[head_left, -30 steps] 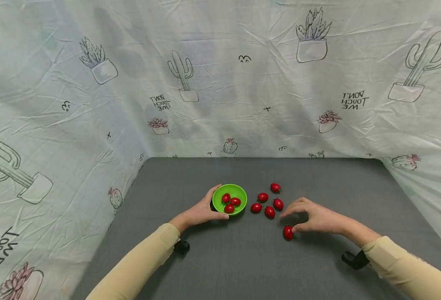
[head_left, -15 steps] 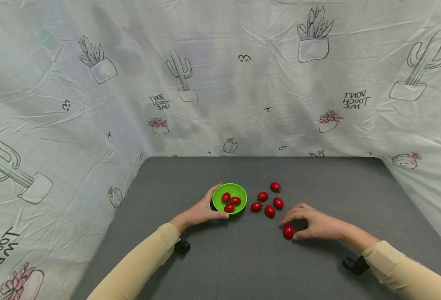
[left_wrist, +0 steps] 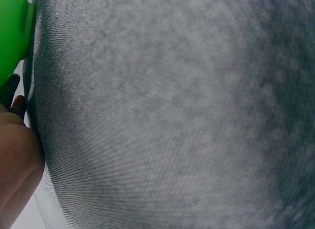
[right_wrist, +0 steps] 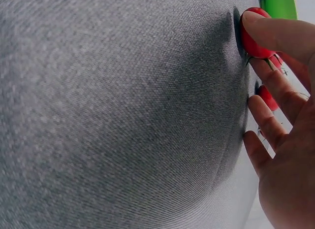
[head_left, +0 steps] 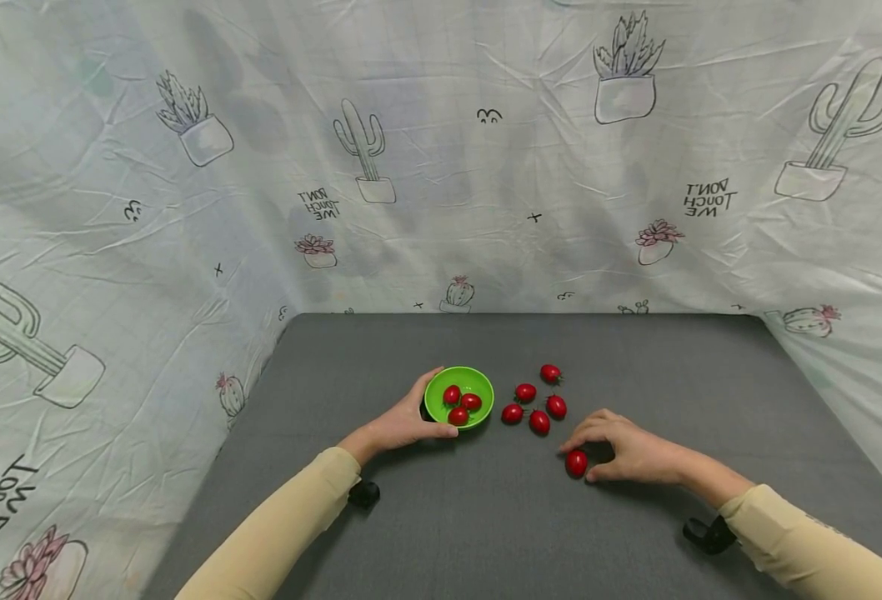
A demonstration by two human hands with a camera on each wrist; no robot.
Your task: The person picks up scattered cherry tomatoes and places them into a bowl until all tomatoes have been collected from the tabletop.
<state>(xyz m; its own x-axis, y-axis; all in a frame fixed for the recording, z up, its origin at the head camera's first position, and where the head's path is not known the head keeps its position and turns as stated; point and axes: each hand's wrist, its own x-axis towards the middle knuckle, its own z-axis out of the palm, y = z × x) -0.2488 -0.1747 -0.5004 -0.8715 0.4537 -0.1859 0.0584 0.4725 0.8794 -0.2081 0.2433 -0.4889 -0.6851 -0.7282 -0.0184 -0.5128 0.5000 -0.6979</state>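
My left hand (head_left: 405, 422) holds the green bowl (head_left: 485, 416) by its left side, thumb at the front and fingers round the back. Inside the bowl lie 3 red cherry tomatoes (head_left: 458, 416). On the right, my right hand (head_left: 632, 448) pinches a single cherry tomato (head_left: 577, 463) on the tabletop between thumb and fingers. The right wrist view has the thumb across this tomato (right_wrist: 253, 41), its green stem hanging below, with the other fingers spread. In the left wrist view only part of the bowl (left_wrist: 12, 34) and hand (left_wrist: 18, 160) shows.
Several more cherry tomatoes (head_left: 539, 422) lie loose between the bowl and my right hand. The table has a grey cloth top (head_left: 471, 525). Behind and beside it hangs a white curtain (head_left: 441, 167) printed with cacti.
My right hand has come slightly nearer the front edge, and its fingers now straddle the single tomato. The left hand and bowl have stayed put.
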